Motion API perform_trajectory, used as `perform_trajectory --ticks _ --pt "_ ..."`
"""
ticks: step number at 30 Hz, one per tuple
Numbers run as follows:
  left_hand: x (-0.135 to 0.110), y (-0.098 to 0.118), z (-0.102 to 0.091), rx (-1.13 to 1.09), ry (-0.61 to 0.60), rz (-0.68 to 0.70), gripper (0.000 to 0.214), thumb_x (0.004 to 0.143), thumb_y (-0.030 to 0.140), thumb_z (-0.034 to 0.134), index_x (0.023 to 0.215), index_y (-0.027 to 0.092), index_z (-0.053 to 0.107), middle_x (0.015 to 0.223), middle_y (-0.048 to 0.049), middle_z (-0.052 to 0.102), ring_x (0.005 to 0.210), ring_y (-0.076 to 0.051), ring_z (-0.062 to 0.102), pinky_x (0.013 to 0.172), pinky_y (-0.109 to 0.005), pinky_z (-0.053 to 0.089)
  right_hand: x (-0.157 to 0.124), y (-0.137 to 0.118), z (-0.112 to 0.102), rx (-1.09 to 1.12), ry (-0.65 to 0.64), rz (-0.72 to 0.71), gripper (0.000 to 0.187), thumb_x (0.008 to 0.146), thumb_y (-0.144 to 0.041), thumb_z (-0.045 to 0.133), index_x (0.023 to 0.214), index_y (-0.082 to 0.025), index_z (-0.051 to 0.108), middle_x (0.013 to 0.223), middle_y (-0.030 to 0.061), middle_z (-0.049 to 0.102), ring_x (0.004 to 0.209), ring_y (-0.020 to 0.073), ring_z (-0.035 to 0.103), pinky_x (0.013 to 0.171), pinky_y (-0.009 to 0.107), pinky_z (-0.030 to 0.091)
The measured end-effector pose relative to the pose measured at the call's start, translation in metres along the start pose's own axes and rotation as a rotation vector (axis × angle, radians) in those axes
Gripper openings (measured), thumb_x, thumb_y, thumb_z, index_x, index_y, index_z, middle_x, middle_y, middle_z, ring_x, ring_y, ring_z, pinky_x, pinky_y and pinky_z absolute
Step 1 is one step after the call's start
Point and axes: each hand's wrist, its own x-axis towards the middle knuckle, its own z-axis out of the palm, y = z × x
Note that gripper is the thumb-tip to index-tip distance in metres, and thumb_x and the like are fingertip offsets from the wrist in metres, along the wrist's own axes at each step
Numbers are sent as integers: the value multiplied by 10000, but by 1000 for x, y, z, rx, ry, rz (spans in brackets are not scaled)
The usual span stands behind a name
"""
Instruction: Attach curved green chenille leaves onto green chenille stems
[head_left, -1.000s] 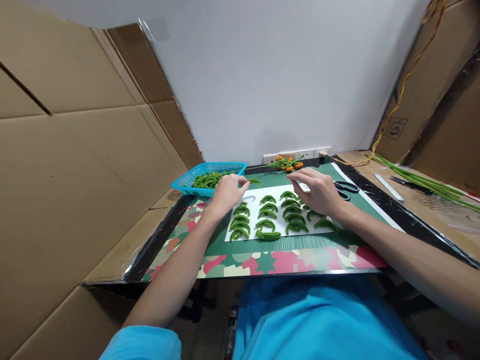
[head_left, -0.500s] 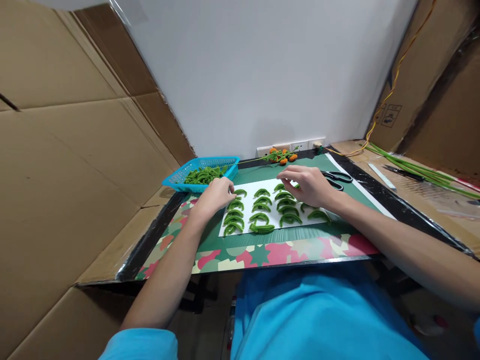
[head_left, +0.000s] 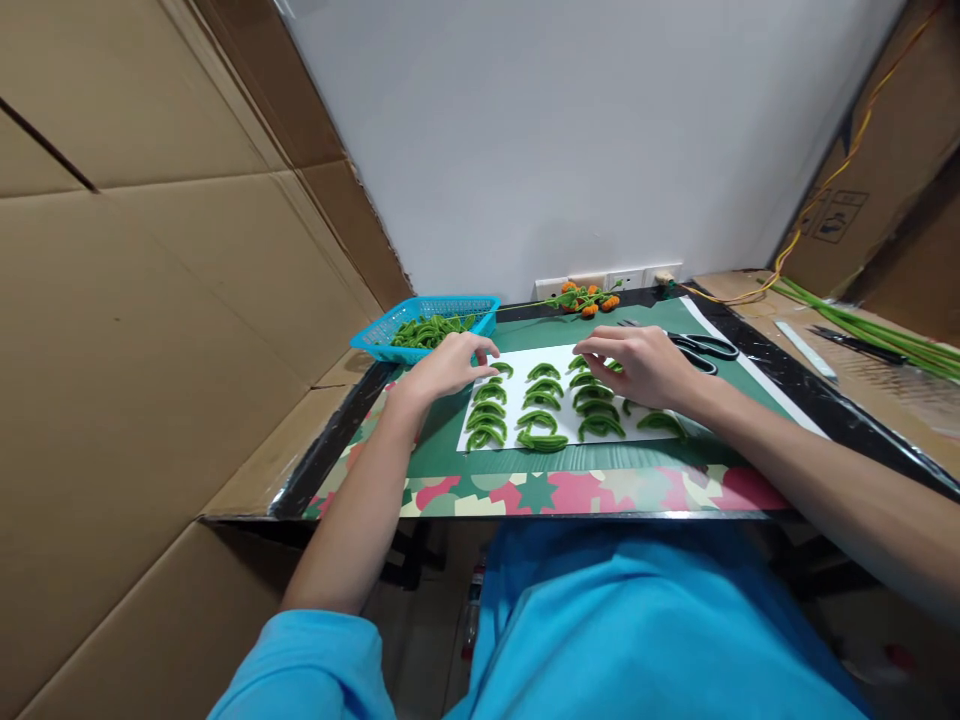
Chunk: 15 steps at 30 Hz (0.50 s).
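Observation:
A white paper sheet (head_left: 510,425) lies on the green mat, carrying rows of curved, fuzzy green pieces (head_left: 541,398) that look like bent pipe cleaner. At the sheet's far left corner is my left hand (head_left: 454,364), thumb and forefinger apart beside the topmost piece (head_left: 501,370) of the left column. Over the right-hand columns hovers my right hand (head_left: 637,365), fingers stretched and bent downward, with no held object visible. It hides some pieces beneath it. One thicker green piece (head_left: 543,442) lies at the sheet's near edge.
A blue basket (head_left: 367,345) with more green pieces stands at the back left. Orange flowers on green stems (head_left: 589,300) lie by the wall sockets. Black-handled scissors (head_left: 705,347) rest right of my right hand. Green stems (head_left: 862,325) and a pale strip (head_left: 805,350) lie far right.
The view has shifted, so the table appears further right and slightly higher. My left thumb and forefinger have spread apart by the top left piece. The right hand stays over the right columns.

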Motion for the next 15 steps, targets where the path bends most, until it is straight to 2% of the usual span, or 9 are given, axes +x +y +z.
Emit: perform_trajectory --ticks 4,9,15 --pt "6 -5 1 -10 -18 36 395 878 454 720 1127 157 796 879 -71 744 711 -172 622 685 -294 417 3 -1 -3 14 -31 -9 227 1013 -177 539 1058 -211 758 957 53 785 753 176 666 602 301 340" --pt "12 -8 -6 14 -78 37 456 871 510 692 1155 167 791 828 -59 731 687 -178 624 661 -292 407 9 3 -5 33 18 -22 222 1018 -157 527 1060 -196 742 1085 85 769 957 204 687 669 306 408" --pt "14 -12 -6 7 -94 37 449 859 515 690 1159 200 798 822 -60 729 695 -182 634 659 -293 408 10 10 -5 5 11 -25 202 998 -135 543 1051 -193 729 1078 71 758 955 195 668 631 309 387"
